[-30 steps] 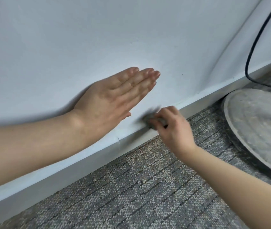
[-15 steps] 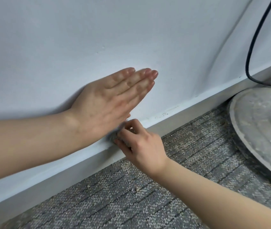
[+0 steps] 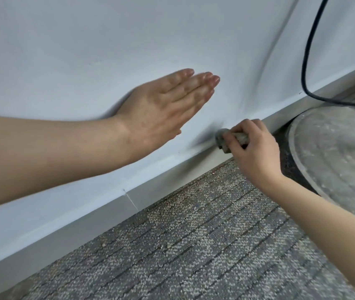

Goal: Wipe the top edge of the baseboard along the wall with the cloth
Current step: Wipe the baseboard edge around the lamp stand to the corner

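Two hands, one cloth. Left hand flat, fingers straight together, apparently on the wall. Right hand pinches the folded cloth on the baseboard top edge, right of centre. One cable far right.

The right hand presses a grey cloth onto the baseboard; the left hand lies flat on the wall.

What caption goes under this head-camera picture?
Right hand holds a grey cloth to the baseboard top edge, left hand open at the wall.
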